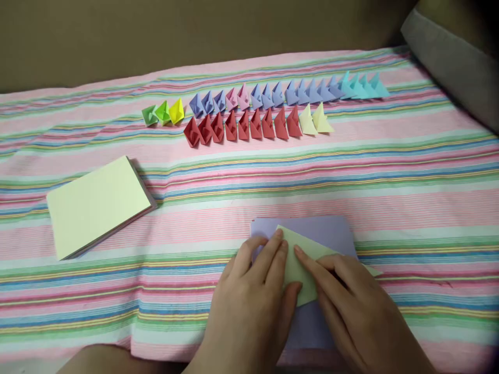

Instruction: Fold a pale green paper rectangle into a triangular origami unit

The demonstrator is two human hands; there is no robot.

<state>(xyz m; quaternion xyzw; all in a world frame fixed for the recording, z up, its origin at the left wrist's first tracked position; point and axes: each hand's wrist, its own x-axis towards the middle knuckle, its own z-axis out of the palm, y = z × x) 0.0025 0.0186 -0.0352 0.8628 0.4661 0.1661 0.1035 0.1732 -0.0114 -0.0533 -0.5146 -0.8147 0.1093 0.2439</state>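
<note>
A pale yellow-green folded paper [302, 259] lies on a lilac sheet [323, 231] near the front edge of the striped cloth. My left hand [253, 301] rests flat on the paper's left side, fingers stretched out and pressing down. My right hand [353, 304] lies on its right side with the index finger extended along a diagonal fold. Much of the paper is hidden under both hands.
A stack of pale yellow paper [97, 205] lies at the left. Two rows of small folded paper boats sit farther back: green and yellow [163, 111], lilac, pink and blue [288, 92], red [244, 126]. A grey cushion [452, 62] is at the right corner.
</note>
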